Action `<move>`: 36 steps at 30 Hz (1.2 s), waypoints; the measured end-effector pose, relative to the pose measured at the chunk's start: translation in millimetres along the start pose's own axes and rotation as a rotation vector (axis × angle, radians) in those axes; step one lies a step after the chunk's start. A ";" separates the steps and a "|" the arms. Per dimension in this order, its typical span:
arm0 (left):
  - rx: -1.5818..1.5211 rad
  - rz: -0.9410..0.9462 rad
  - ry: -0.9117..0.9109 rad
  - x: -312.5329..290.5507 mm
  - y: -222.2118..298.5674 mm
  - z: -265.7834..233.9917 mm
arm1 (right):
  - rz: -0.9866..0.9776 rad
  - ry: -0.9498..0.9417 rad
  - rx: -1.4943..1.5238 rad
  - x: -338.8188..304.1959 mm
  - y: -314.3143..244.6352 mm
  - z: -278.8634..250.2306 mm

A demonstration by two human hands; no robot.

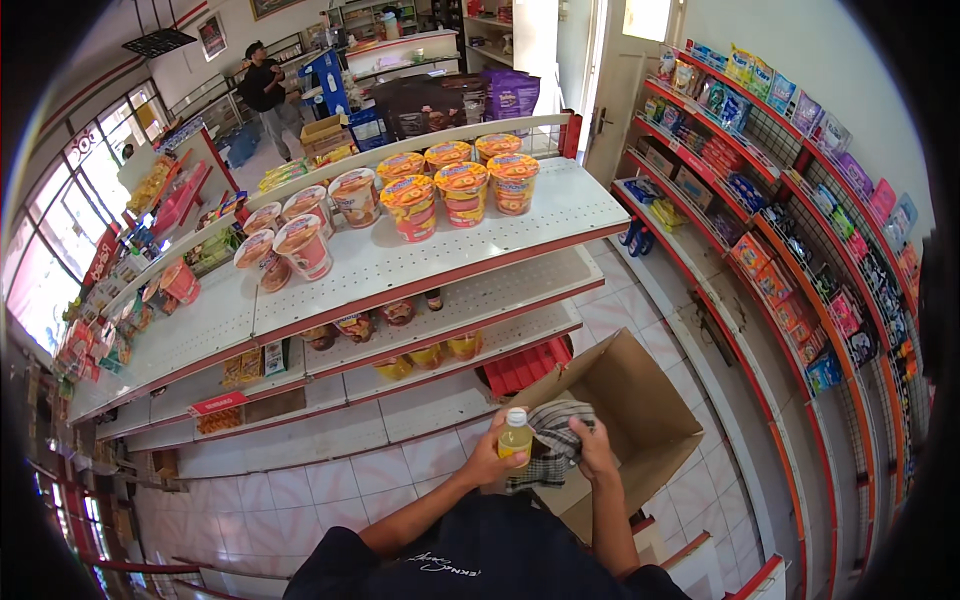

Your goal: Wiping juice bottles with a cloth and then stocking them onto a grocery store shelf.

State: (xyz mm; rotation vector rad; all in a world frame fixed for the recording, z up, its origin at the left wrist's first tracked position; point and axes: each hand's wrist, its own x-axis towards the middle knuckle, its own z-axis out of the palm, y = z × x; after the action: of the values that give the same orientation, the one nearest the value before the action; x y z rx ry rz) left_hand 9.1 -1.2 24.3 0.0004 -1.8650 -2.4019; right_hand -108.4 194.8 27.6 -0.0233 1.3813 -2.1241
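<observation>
A small bottle of yellowish drink with a white cap (515, 432) stands upright in my left hand (483, 458), whose fingers wrap round it. My right hand (597, 450) grips a checkered cloth (560, 428) close beside the bottle. The cloth hangs loosely between my two hands, and whether it touches the bottle I cannot tell. Just beyond and to the right is a large open cardboard box (650, 385) on the floor, partly hidden by my right hand and the cloth.
Ahead runs a white shelf unit (400, 262) with orange and pale instant noodle cups (462, 192) on top. A red crate (528, 368) sits by its foot. Curved wall shelves (740, 200) with packets line the right. Far back, a person (266, 92) stands.
</observation>
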 end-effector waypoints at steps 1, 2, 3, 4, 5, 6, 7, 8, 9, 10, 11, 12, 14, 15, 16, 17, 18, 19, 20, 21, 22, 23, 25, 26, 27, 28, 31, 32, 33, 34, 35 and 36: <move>0.033 0.073 0.000 3.6 -0.2 -6.0 | -0.075 0.046 0.007 1.4 -3.7 0.5; 0.031 0.077 -0.003 4.1 -0.5 -10.5 | -0.079 0.047 0.004 2.1 -7.9 1.6; 0.108 0.128 0.028 4.9 -0.9 -14.9 | -0.157 0.141 0.056 2.0 -13.0 2.6; 0.182 0.176 0.055 6.2 3.3 -16.5 | -0.236 0.240 0.110 0.6 -20.2 3.7; 0.181 0.177 0.055 4.4 7.1 -19.2 | -0.292 0.301 0.150 -0.4 -32.8 10.5; 0.083 0.049 0.036 2.6 10.9 -21.5 | -0.373 0.362 0.198 -4.1 -44.7 19.8; -0.016 -0.079 0.013 2.3 14.1 -22.8 | -0.454 0.357 0.130 -5.5 -52.3 23.1; -0.018 -0.078 0.008 3.3 16.2 -23.2 | -0.533 0.352 0.062 -8.3 -58.4 25.9; 0.117 -0.049 -0.008 5.2 17.9 -23.1 | -0.537 0.355 0.059 -15.8 -62.4 32.7; 0.254 -0.020 -0.023 6.3 20.4 -22.7 | -0.556 0.341 -0.234 -25.3 -65.5 44.9; 0.251 -0.019 -0.031 9.7 26.9 -20.3 | -0.567 0.328 -0.529 -31.2 -65.4 54.6; 0.345 0.024 -0.084 13.2 34.3 -17.8 | -0.540 0.225 -0.576 -34.5 -59.6 63.1; 0.436 0.073 -0.133 15.0 30.5 -18.9 | -0.404 -0.079 -0.784 -49.0 -57.8 82.1; 0.370 0.046 -0.141 13.9 16.3 -23.4 | -0.569 -0.241 -0.744 -53.9 -61.5 103.8; 0.302 0.018 -0.153 14.3 17.7 -22.8 | -0.570 -0.239 -0.747 -49.6 -66.5 106.8; 0.300 0.020 -0.154 13.8 19.6 -23.8 | -0.741 -0.389 -0.946 -46.1 -70.9 108.4; 0.264 0.050 -0.158 12.3 21.8 -25.7 | -0.911 -0.544 -1.142 -44.6 -73.4 108.4; 0.224 0.078 -0.177 12.9 31.2 -22.9 | -0.928 -0.561 -1.021 -31.1 -59.7 93.3; 0.222 0.077 -0.178 11.6 40.0 -24.1 | -0.926 -0.560 -1.022 -32.1 -58.0 96.7; 0.287 -0.001 -0.236 10.2 49.2 -25.9 | -0.799 -0.453 -0.944 -34.5 -55.6 103.8; 0.352 -0.078 -0.290 8.4 54.8 -27.4 | -0.673 -0.351 -0.865 -37.3 -53.8 112.0; 0.352 -0.078 -0.288 6.9 55.9 -28.6 | -0.695 -0.312 -0.795 -37.5 -54.9 121.6; 0.374 -0.160 -0.292 5.0 60.6 -29.2 | -0.721 -0.328 -0.946 -34.7 -62.6 125.4; 0.373 -0.162 -0.293 5.2 65.8 -29.7 | -0.746 -0.342 -1.098 -33.7 -64.6 125.7; 0.450 -0.138 -0.296 6.2 72.2 -30.3 | -0.744 -0.339 -1.098 -31.2 -63.1 124.2; 0.529 -0.111 -0.298 6.3 77.7 -30.4 | -0.724 -0.341 -1.126 -27.3 -60.0 122.5; 0.468 -0.082 -0.226 -1.3 59.8 -27.5 | -0.723 -0.338 -1.138 -22.3 -57.8 124.1; 0.468 -0.083 -0.226 -2.5 57.0 -27.6 | -0.743 -0.336 -1.122 -21.0 -57.3 124.8; 0.489 -0.095 -0.220 -3.5 54.8 -27.9 | -0.743 -0.337 -1.121 -19.6 -56.3 123.9; 0.509 -0.106 -0.216 -4.3 53.8 -27.7 | -0.685 -0.304 -1.047 -18.1 -55.5 122.3; 0.509 -0.107 -0.216 -4.9 50.4 -28.0 | -0.627 -0.272 -0.974 -16.1 -53.9 121.1; 0.477 -0.046 -0.164 -5.0 45.5 -28.8 | -0.628 -0.273 -0.973 -13.5 -48.2 118.7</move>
State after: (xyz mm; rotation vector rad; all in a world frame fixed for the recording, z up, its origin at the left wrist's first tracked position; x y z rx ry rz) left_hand 19.4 -39.8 60.8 -0.1207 -2.4912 -1.9725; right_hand -81.3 116.7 126.4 -1.2039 2.2702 -1.5344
